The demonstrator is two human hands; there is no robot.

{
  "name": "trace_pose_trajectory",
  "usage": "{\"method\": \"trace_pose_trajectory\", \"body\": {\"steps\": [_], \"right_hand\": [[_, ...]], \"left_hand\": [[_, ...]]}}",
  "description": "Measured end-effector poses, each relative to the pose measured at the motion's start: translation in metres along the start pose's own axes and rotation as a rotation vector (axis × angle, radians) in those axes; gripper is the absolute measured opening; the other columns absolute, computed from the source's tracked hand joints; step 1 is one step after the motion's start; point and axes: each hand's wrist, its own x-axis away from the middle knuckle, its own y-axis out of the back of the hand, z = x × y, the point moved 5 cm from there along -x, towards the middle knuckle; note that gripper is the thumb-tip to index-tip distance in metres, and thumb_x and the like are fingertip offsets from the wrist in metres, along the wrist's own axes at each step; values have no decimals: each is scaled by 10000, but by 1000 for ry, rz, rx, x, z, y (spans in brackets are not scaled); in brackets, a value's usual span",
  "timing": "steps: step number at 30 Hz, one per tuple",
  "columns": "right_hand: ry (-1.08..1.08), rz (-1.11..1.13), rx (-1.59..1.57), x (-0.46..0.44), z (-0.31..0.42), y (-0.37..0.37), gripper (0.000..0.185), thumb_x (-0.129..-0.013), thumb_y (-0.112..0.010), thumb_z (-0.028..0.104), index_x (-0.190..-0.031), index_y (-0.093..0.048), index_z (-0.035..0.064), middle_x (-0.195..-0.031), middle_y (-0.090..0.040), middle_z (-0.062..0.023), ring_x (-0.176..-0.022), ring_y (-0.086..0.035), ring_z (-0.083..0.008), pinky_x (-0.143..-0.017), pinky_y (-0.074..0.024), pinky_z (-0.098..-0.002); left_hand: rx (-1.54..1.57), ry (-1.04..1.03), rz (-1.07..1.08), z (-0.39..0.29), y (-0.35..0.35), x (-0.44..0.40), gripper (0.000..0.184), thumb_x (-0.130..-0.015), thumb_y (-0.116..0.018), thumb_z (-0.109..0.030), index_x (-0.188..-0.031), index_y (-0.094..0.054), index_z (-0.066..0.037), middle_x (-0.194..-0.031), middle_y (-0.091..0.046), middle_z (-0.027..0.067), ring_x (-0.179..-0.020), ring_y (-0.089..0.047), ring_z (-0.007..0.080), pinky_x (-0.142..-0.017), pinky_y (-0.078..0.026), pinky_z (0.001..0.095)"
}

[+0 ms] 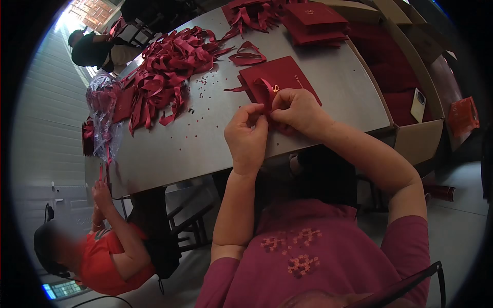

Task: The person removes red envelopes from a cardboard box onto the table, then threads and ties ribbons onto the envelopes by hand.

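Near the metal table's (205, 159) right corner, by its near edge, lies the red paper bag (290, 74); left hand (245, 134) and right hand (300, 110) pinch its ribbon (264, 90), apparently fastening it, and the next move seems to want a steady, even tug.

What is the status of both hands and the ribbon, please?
Left hand, right hand: pinching red ribbon. Red gift bag: lying on metal table. No obstruction seen.
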Motion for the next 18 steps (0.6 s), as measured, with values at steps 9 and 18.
{"method": "trace_pose_trajectory", "body": {"steps": [9,18], "right_hand": [[215,-22,-89,6,-5,3,89,-791,-686,37,-820,-603,22,-725,-615,-16,-611,-563,-64,-523,-458,-215],[227,38,-148,11,-3,2,90,-824,-689,48,-886,-625,32,-769,-650,-22,-664,-593,-67,-560,-473,-207]], "left_hand": [[-1,24,28,4,4,-3,135,-853,-616,16,-972,-681,24,-867,-656,45,-770,-597,106,-710,-482,236],[82,-52,101,-3,2,-1,77,-853,-649,-1,-920,-669,30,-947,-636,73,-842,-605,143,-763,-483,260]]}}
